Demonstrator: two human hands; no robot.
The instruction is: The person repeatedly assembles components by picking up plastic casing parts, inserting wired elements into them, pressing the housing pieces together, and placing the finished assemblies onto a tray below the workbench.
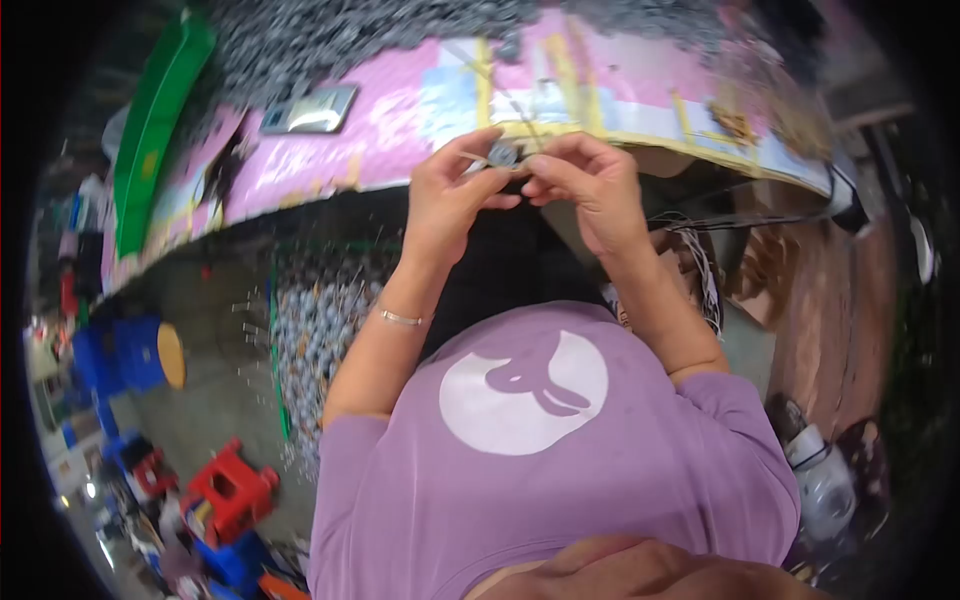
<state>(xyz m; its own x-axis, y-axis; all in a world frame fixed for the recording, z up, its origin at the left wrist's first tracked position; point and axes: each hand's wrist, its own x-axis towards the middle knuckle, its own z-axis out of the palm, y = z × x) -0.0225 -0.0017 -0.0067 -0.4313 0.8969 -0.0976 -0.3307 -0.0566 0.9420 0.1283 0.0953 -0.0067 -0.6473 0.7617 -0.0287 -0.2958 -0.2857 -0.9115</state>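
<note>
Just over the near edge of the pink-covered table (390, 95), a small grey round part (503, 154) is pinched between the thumb and fingers of my left hand (455, 185). Close beside it on the right, my right hand (590, 185) has its thumb and fingers pressed together on something thin and too small to name. A thin strand runs up from between the hands across the table. Many small grey pieces (330, 45) lie heaped along the far side of the table.
A phone (310, 110) and a long green trough (155, 140) are on the table's left. Below at left stands a green-edged container of grey parts (325, 325). A red stool (230, 490) and blue chair (120, 355) are farther left. Cables (740, 218) hang at right.
</note>
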